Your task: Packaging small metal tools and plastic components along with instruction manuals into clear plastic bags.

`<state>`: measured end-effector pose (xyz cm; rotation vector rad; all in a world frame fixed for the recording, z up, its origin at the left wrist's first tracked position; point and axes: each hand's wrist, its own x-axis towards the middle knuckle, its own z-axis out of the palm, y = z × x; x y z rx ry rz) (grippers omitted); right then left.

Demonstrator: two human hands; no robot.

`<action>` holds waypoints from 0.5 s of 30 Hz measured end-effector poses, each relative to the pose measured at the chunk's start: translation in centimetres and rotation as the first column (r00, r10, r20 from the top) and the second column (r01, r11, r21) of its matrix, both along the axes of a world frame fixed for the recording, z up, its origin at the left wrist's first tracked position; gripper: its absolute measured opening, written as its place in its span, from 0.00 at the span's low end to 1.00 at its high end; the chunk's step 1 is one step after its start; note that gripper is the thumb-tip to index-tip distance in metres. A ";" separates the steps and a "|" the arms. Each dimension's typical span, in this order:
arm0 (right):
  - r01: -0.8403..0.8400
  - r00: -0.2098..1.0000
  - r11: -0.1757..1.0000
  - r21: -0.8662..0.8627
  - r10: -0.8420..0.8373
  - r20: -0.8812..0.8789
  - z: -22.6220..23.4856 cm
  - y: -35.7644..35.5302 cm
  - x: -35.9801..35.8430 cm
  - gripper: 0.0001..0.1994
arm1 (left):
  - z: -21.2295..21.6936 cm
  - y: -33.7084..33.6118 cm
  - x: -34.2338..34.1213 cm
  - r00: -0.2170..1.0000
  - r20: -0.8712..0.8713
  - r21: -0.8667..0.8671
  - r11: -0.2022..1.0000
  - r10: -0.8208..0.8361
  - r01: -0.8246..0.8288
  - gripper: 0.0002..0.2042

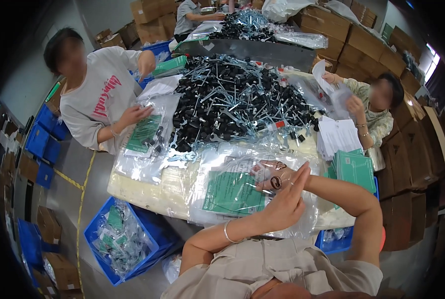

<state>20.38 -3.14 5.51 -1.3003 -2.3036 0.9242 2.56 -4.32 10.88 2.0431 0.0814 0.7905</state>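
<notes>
A clear plastic bag [302,219] with dark printed marks lies at the table's front edge. Inside it, or under its film, is a green printed card [232,192]. My right hand [281,178] reaches in from the right, beneath the clear film at the card's right side; glare and print blur its fingers. Over the bag's right part is my left hand [285,207], wearing a bracelet at the wrist, its fingers stretched out straight beside my right wrist. Beyond the bag spreads a big heap of metal wrenches and black-ended parts [232,99].
Green booklets [353,172] and white sheets [339,137] are stacked at right. A blue bin [128,239] of filled bags stands on the floor at left. One co-worker [95,94] handles a bag at left; another [374,107] holds papers at right. Cardboard boxes [402,219] line the right side.
</notes>
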 end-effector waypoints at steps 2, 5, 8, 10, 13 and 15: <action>-0.026 0.999 0.999 -0.038 0.027 0.026 0.0 0.7 0.0 0.21 | 0.1 0.0 0.2 0.998 -0.018 -0.062 0.996 -0.062 0.061 0.36; -0.059 0.996 0.994 -0.095 0.065 0.062 0.3 1.5 -0.2 0.20 | -0.1 0.2 0.4 1.000 0.023 -0.065 0.998 -0.012 0.013 0.37; -0.098 0.989 0.983 -0.153 0.113 0.094 0.4 2.8 -0.6 0.19 | -0.5 1.5 -0.1 0.993 0.075 -0.019 0.996 0.086 -0.085 0.38; -0.112 0.983 0.975 -0.191 0.137 0.119 0.6 3.6 -0.6 0.19 | -1.2 3.0 -0.8 0.991 0.010 -0.166 0.978 0.133 -0.130 0.38; -0.205 0.969 0.868 -0.451 0.246 0.034 5.3 4.7 0.7 0.12 | -3.7 4.9 -1.1 0.980 -0.053 -0.171 0.965 0.193 -0.200 0.37; -0.103 0.990 0.817 -0.568 0.142 0.024 9.1 5.3 1.3 0.10 | -6.0 5.5 -0.3 0.962 -0.147 -0.134 0.959 0.232 -0.252 0.37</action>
